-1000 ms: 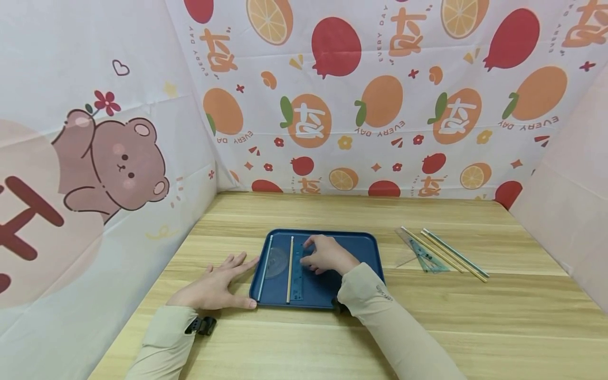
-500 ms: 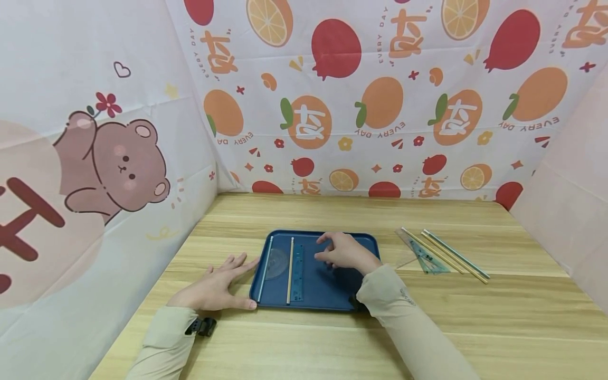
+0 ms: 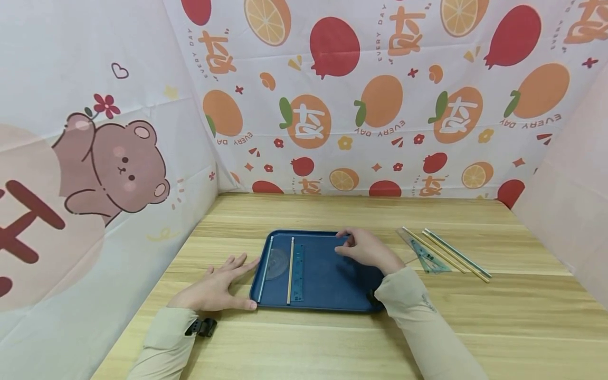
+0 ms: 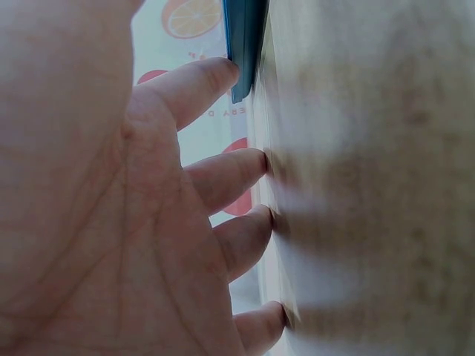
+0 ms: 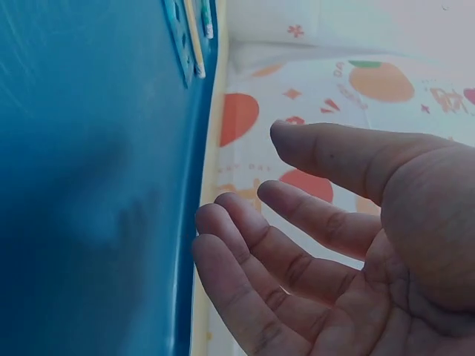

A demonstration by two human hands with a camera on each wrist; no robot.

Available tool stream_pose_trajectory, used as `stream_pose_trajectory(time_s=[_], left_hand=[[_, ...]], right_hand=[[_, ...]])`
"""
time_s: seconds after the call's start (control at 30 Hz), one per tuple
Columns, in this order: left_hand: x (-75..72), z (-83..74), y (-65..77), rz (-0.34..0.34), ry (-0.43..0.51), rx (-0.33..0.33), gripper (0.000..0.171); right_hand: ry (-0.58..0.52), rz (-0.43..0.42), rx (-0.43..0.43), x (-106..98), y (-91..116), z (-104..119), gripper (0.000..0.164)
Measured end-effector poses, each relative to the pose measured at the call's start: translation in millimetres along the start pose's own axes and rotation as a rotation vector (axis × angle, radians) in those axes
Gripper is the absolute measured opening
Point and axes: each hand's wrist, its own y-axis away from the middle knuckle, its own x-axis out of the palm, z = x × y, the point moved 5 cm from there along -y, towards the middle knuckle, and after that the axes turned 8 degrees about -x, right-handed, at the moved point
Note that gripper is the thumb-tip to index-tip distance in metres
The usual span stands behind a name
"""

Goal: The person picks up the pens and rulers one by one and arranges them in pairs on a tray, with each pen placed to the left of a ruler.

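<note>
Taking the tray's middle as our clock centre, with twelve away from the person, we start with the wooden table (image 3: 309,345) and, flat on it, the blue tray (image 3: 328,277). The left hand (image 3: 216,287) lies just outside it at nine o'clock; the right hand (image 3: 368,249) hovers over its two o'clock side. Inside, a green pencil (image 3: 265,269) runs along the nine o'clock wall, with a yellow pencil (image 3: 290,272) nearer the middle and a blue ruler (image 3: 297,272) just beside that. A clear round protractor (image 3: 277,264) sits between the two pencils. Out on the table at three o'clock we find loose pencils (image 3: 456,257), a teal set square (image 3: 430,257) and a clear set square (image 3: 406,238). We judge the main risk is that pile: one pencil crosses the clear set square, so lifting either could drag the other or start it rolling. A low right sleeve could also catch the tray's rim and jog its spaced row. As for fingers, the right ones bend loosely, thumb well apart from the index, gripping nothing. The left ones are spread and extended, touching the tray's side and the tabletop.
</note>
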Motion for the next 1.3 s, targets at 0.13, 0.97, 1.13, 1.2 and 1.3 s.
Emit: stream_pose_trajectory(time_s=[0.13,0.97,1.13,1.2,1.3], left_hand=[[-1.8,-1.3,-1.1,-0.007,0.001,0.010,0.111],[-2.0,0.2,-1.8,-0.016,-0.001,0.015,0.110],[-0.3,-0.4,-0.9,-0.009,0.008,0.012,0.110],[0.9,-0.7,-0.4,-0.001,0.016,0.010,0.110],[1.4,-1.0,0.4,-0.001,0.017,0.007,0.109]], right_hand=[[0.003,-0.012,-0.016,-6.6,2.3,-6.2,0.040],[-0.006,-0.102,0.096,-72.2,31.7,-56.8,0.047],[-0.030,-0.111,0.112,-82.3,43.0,-66.5,0.050],[-0.041,-0.123,0.117,-86.6,48.0,-71.8,0.051],[-0.038,-0.151,0.133,-94.1,55.4,-80.3,0.053]])
